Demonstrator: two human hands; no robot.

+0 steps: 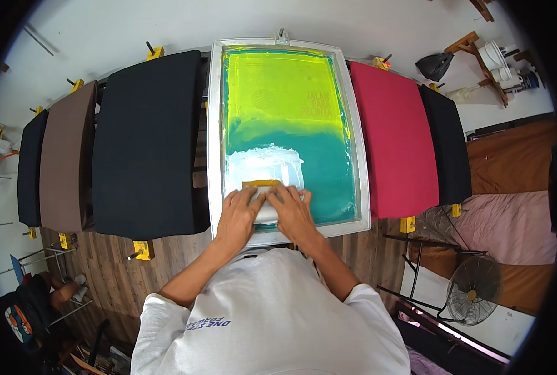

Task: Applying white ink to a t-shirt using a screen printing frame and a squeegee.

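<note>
Squeegee (266, 212) in both hands (236, 219); wht ink (256, 164) w/in frame (216, 125).

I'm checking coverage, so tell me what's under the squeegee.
Under the squeegee is the framed screen, with white paint showing beyond and beside it; the spot directly beneath is covered.

big ol' round fan (472, 294) lower right, brown-and-pink fabric (516, 219) behind it, couple white buckets (494, 55) upper right, black bag (434, 65) near 'em, wood-look floor (116, 275), somebody in a dark top (27, 303) off lower left
</note>
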